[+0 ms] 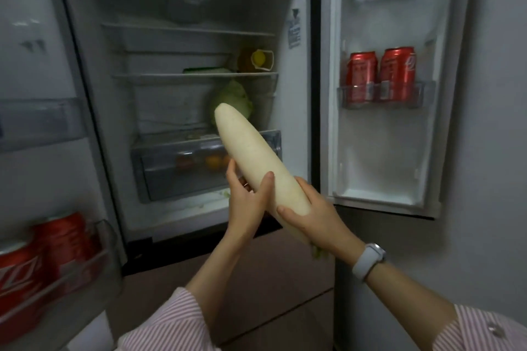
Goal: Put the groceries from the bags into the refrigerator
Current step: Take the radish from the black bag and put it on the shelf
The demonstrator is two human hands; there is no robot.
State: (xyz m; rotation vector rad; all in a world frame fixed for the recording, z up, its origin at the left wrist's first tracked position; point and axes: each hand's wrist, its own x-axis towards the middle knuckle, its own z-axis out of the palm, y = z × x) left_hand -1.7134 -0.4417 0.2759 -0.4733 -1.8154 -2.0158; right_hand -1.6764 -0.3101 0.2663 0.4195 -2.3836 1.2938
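Both hands, left (248,199) and right (310,216), grip radish (251,157). Fridge (188,37) shelf: cabbage (232,98). Door bin (385,94): two cans (380,74).

Cabbage (232,100) on shelf (171,134) behind radish (251,157), cans (380,77) in right door bin (385,94)

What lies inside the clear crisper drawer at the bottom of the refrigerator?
Through the clear crisper drawer, orange round fruits show dimly; the long white radish and both hands cover its right part.
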